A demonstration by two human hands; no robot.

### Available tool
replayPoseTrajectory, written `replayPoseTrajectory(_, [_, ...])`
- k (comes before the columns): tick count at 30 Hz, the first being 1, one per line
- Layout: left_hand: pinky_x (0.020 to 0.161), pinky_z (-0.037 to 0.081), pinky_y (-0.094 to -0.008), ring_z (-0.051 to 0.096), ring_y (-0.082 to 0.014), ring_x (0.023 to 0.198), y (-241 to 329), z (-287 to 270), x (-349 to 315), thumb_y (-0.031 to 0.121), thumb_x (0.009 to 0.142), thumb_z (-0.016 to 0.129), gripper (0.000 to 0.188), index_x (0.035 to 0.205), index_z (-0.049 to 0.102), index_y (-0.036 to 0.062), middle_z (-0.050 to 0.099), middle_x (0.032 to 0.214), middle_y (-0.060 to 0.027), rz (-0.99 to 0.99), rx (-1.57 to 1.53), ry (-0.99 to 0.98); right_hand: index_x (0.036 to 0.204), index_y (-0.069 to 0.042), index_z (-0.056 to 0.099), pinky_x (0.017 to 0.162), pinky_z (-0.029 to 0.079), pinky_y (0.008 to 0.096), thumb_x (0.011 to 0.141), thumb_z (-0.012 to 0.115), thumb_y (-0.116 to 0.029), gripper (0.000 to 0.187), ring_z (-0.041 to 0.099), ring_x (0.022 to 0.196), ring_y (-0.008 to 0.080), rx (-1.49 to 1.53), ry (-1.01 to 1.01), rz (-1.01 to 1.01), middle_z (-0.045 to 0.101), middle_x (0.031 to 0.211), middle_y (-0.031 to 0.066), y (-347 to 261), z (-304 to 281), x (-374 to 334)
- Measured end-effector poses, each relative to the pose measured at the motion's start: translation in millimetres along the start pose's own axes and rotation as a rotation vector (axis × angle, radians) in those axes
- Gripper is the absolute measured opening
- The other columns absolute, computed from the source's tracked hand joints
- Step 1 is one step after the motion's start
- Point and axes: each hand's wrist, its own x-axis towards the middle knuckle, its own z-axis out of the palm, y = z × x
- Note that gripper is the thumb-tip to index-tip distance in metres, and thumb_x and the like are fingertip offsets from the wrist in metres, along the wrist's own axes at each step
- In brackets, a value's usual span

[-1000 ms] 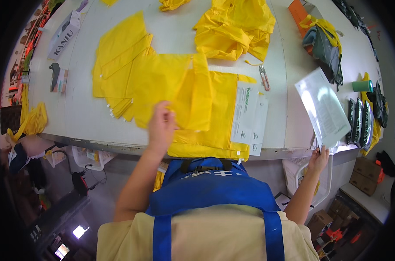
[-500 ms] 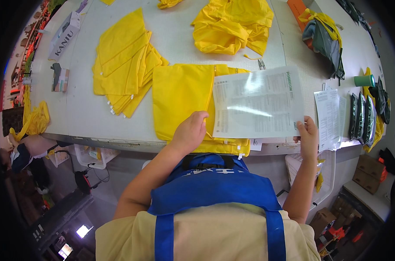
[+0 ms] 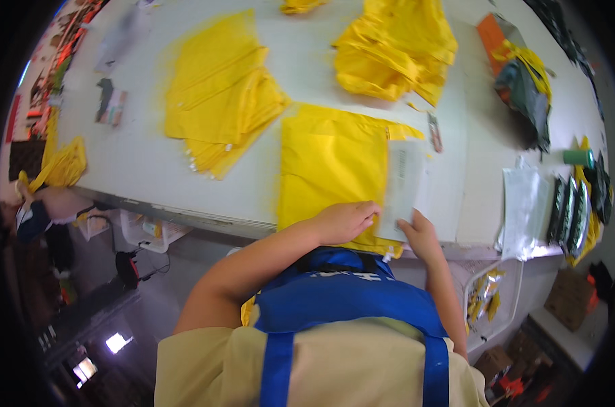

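A flat yellow fabric piece (image 3: 331, 169), like a pouch or folded garment, lies at the table's front edge before me. On its right side is a pale printed sheet (image 3: 402, 180), glossy like plastic and blurred; only a narrow strip shows. Whether the rest is folded or under the yellow fabric I cannot tell. My left hand (image 3: 348, 222) is closed at the yellow fabric's right edge, fingers curled. My right hand (image 3: 421, 236) pinches the sheet's lower right corner, thumb on top.
A fanned stack of yellow pieces (image 3: 216, 102) lies left, a crumpled yellow heap (image 3: 395, 51) behind. Small snips (image 3: 435, 131) lie beyond the sheet. Clear plastic bags (image 3: 522, 210), dark packets (image 3: 568, 214) and a green cylinder (image 3: 577, 157) sit at right. A wire basket (image 3: 495, 298) hangs below.
My right hand has moved left toward my left hand with the sheet, whose visible part is now much narrower. The whole view has shifted, so the table items appear farther right.
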Motion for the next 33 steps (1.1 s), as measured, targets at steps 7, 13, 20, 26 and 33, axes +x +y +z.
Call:
replayPoseTrajectory(7, [0.109, 0.025, -0.0432, 0.028, -0.0378, 0.132, -149.0, -221.9, 0.9, 0.033, 0.082, 0.064, 0.071, 0.139, 0.032, 0.0054, 0.031, 0.143, -0.0235, -0.553, 0.74, 0.732, 0.107, -0.008, 0.056, 0.041, 0.034, 0.02, 0.093, 0.051, -0.026, 0.023, 0.046, 0.05, 0.006, 0.155, 0.426, 0.348, 0.058, 0.075, 0.0026, 65.5, -81.2, -13.8])
replayPoseTrajectory(13, [0.11, 0.026, -0.0404, 0.034, -0.0344, 0.132, -270.7, -288.5, -15.7, 0.03, 0.087, 0.056, 0.064, 0.139, 0.033, 0.0012, 0.035, 0.141, -0.0237, -0.665, 0.596, 0.578, 0.118, 0.002, 0.053, 0.08, 0.047, 0.0331, 0.088, 0.061, -0.035, 0.048, 0.057, 0.089, 0.0225, -0.067, 0.988, 0.535, 0.06, 0.104, 0.014, 212.1, -202.7, -14.7])
replayPoseTrajectory(20, [0.076, 0.045, -0.0454, 0.058, -0.0376, 0.091, -229.8, -290.7, -7.7, 0.025, 0.088, 0.054, 0.024, 0.094, 0.056, 0.0015, 0.061, 0.096, -0.0207, -0.703, 0.892, 0.602, 0.123, 0.008, 0.049, 0.099, 0.04, 0.0409, 0.065, 0.073, -0.058, 0.091, 0.05, 0.115, 0.042, -0.152, 1.373, 1.211, 0.053, 0.124, 0.0255, 269.2, -267.3, -34.9])
replayPoseTrajectory(26, [0.077, 0.045, -0.0379, 0.056, -0.0322, 0.093, -105.6, -264.2, -17.2, 0.019, 0.089, 0.053, 0.018, 0.091, 0.058, 0.0026, 0.059, 0.095, -0.0154, -0.397, 0.724, 0.6, 0.114, 0.011, 0.056, 0.092, 0.044, 0.0395, 0.062, 0.077, -0.058, 0.09, 0.056, 0.106, 0.033, -0.028, 1.169, 1.16, 0.059, 0.114, 0.0209, 305.8, -276.5, -51.6])
replayPoseTrajectory(33, [0.094, 0.039, -0.0463, 0.05, -0.038, 0.107, -10.3, -43.5, 4.7, 0.022, 0.08, 0.063, 0.02, 0.088, 0.061, 0.0029, 0.055, 0.116, -0.021, -0.069, 0.519, 0.291, 0.102, 0.007, 0.065, 0.08, 0.049, 0.0405, 0.065, 0.068, -0.065, 0.081, 0.065, 0.092, 0.0317, -0.369, 1.027, 1.218, 0.066, 0.102, 0.0227, 297.4, -280.5, -70.4])
